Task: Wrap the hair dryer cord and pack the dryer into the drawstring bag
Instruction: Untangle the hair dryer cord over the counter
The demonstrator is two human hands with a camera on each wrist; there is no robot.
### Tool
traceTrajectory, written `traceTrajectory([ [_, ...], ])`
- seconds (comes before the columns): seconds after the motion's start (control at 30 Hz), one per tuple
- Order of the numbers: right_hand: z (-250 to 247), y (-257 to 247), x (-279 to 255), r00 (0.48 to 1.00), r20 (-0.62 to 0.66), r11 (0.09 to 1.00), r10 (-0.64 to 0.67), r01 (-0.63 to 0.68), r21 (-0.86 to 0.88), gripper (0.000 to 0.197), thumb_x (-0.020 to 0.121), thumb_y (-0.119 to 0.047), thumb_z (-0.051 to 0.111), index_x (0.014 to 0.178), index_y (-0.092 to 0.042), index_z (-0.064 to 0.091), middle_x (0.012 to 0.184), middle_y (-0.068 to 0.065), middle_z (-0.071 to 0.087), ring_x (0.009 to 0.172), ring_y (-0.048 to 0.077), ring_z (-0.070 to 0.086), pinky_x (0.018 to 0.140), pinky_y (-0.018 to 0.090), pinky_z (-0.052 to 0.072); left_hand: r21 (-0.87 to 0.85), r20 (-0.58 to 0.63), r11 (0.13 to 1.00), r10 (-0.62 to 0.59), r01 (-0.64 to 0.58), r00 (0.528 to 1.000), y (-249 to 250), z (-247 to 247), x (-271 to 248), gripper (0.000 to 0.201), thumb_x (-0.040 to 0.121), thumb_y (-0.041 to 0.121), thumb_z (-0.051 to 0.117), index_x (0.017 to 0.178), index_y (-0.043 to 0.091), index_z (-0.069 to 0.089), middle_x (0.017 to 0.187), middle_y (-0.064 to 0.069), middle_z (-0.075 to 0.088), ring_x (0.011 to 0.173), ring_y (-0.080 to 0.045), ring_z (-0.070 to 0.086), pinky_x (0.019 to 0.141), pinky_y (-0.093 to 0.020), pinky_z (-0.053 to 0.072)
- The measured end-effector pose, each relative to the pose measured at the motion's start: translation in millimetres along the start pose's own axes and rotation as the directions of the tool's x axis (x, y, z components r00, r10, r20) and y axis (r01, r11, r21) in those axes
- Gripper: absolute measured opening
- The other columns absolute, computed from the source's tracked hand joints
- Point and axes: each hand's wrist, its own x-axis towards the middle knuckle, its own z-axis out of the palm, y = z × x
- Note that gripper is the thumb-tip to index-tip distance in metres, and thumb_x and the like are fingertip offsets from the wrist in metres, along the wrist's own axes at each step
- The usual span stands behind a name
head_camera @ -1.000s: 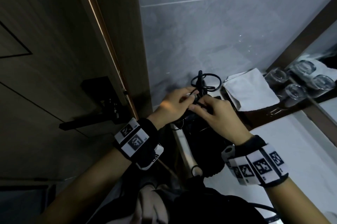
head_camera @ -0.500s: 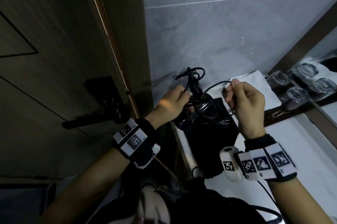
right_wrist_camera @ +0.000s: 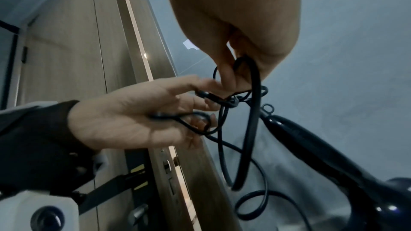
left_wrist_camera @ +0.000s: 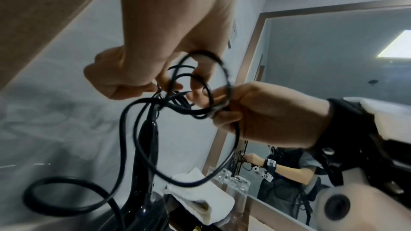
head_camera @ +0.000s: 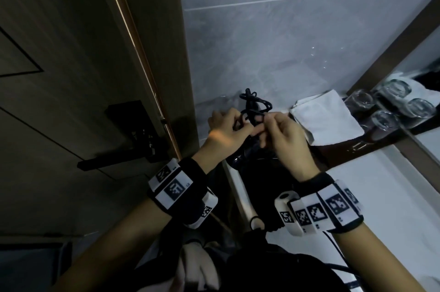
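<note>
The black hair dryer (head_camera: 239, 160) stands handle-up over the dark drawstring bag (head_camera: 262, 187) at the counter's left end. Its black cord (head_camera: 253, 103) is bunched in loops at the top of the handle (left_wrist_camera: 149, 147). My left hand (head_camera: 238, 125) holds the gathered loops, with strands running round its fingers (right_wrist_camera: 200, 104). My right hand (head_camera: 264, 122) meets it from the right and pinches a strand of the cord (right_wrist_camera: 251, 120) between thumb and fingers. More cord (left_wrist_camera: 73, 198) hangs slack below in a wide loop. The dryer's body (right_wrist_camera: 333, 161) is partly hidden by my hands.
A folded white towel (head_camera: 326, 120) and upturned glasses (head_camera: 383, 120) sit on the dark tray to the right, below a mirror (left_wrist_camera: 333, 76). A wooden door (head_camera: 71, 77) with a black lever handle (head_camera: 114, 160) stands close on the left. Grey tiled wall (head_camera: 285, 41) behind.
My right hand, which had drawn a length of cord out to the right, has come back to my left hand. The loops at the handle top are tighter.
</note>
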Motion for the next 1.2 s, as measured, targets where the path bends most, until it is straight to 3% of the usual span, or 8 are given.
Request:
traceTrajectory([
  [0.23, -1.4, -7.2, 1.6, 0.995, -0.05, 0.925, 0.085, -0.06, 0.375, 0.02, 0.1, 0.002, 0.031, 0.104, 0.003, 0.051, 0.075, 0.003, 0.059, 0.06, 0.005, 0.049, 0.062, 0.014, 0.042, 0.082, -0.059, 0.972, 0.224, -0.219, 0.973, -2.3, -2.3, -15.4, 0.019, 0.084, 0.003, 0.061, 0.085, 0.012, 0.045, 0.081, 0.004, 0.038, 0.089, -0.032, 0.045, 0.085, -0.032, 0.037],
  [0.37, -8.8, -14.2, 3.3, 0.984, -0.103, 0.892, 0.145, -0.085, 0.444, 0.021, 0.1, 0.002, 0.03, 0.095, 0.001, 0.05, 0.067, 0.003, 0.043, 0.061, 0.008, 0.041, 0.066, 0.013, 0.04, -0.27, -0.066, 0.961, 0.041, -0.057, 0.997, -3.9, -2.9, -12.0, 0.015, 0.088, -0.004, 0.055, 0.089, 0.008, 0.047, 0.085, -0.003, 0.038, 0.07, -0.01, 0.044, 0.062, -0.009, 0.037],
  [0.6, -53.3, -7.4, 24.0, 0.892, -0.251, 0.701, 0.376, -0.097, 0.706, 0.034, 0.094, 0.004, 0.028, 0.069, -0.014, 0.042, 0.055, -0.007, 0.038, 0.046, 0.005, 0.03, 0.057, 0.017, 0.031, -0.497, 0.045, 0.861, -0.094, 0.104, 0.995, -21.3, -19.5, -5.0, 0.03, 0.078, -0.014, 0.058, 0.077, 0.015, 0.052, 0.077, -0.001, 0.052, 0.071, -0.01, 0.054, 0.071, -0.019, 0.045],
  [0.8, -81.0, 6.1, 18.7, 0.892, -0.301, 0.831, 0.337, -0.132, 0.54, 0.037, 0.101, -0.031, 0.036, 0.068, -0.019, 0.046, 0.051, -0.011, 0.041, 0.041, 0.002, 0.031, 0.044, 0.013, 0.025, -0.48, 0.146, 0.864, -0.093, 0.153, 0.985, -35.8, -16.8, -4.1, 0.03, 0.081, -0.009, 0.062, 0.084, 0.016, 0.047, 0.085, 0.001, 0.059, 0.07, -0.012, 0.057, 0.06, -0.022, 0.049],
  [0.93, -73.7, 13.3, -0.4, 0.944, -0.113, 0.949, 0.309, -0.298, 0.104, 0.054, 0.076, -0.067, 0.052, 0.058, -0.017, 0.056, 0.042, -0.011, 0.037, 0.035, 0.0, 0.033, 0.035, 0.009, 0.029, -0.509, 0.145, 0.856, -0.022, 0.094, 0.989, -32.1, -12.4, -3.3, 0.029, 0.081, -0.008, 0.063, 0.094, 0.008, 0.042, 0.084, -0.004, 0.057, 0.058, -0.008, 0.061, 0.056, -0.021, 0.052],
  [1.0, -70.8, 18.1, -5.9, 0.965, 0.03, 0.963, 0.261, -0.259, -0.078, 0.051, 0.074, -0.062, 0.056, 0.066, -0.013, 0.067, 0.042, -0.008, 0.05, 0.038, -0.002, 0.043, 0.041, 0.009, 0.036, -0.466, 0.136, 0.882, 0.0, 0.065, 0.991, -29.3, -11.2, -1.9, 0.031, 0.081, -0.005, 0.065, 0.097, 0.008, 0.041, 0.086, -0.005, 0.056, 0.057, -0.011, 0.062, 0.056, -0.021, 0.052],
  [1.1, -66.5, 22.3, -6.3, 0.938, 0.286, 0.951, 0.195, -0.109, -0.29, 0.014, 0.081, -0.029, 0.069, 0.086, -0.019, 0.075, 0.082, 0.017, 0.068, 0.078, 0.011, 0.064, 0.08, 0.024, 0.049, -0.41, 0.103, 0.912, 0.027, 0.018, 0.994, -25.9, -10.6, 0.7, 0.032, 0.081, -0.007, 0.064, 0.093, 0.012, 0.042, 0.089, -0.004, 0.054, 0.066, -0.014, 0.059, 0.054, -0.018, 0.053],
  [1.2, -66.3, 23.8, -7.5, 0.898, 0.394, 0.919, 0.196, -0.028, -0.393, 0.021, 0.084, -0.012, 0.068, 0.099, -0.026, 0.073, 0.096, 0.01, 0.063, 0.091, 0.018, 0.062, 0.087, 0.017, 0.045, -0.408, 0.072, 0.913, 0.03, 0.002, 0.997, -25.7, -10.5, 3.1, 0.037, 0.082, -0.01, 0.062, 0.088, 0.02, 0.04, 0.092, -0.003, 0.051, 0.073, -0.013, 0.058, 0.053, -0.016, 0.053],
])
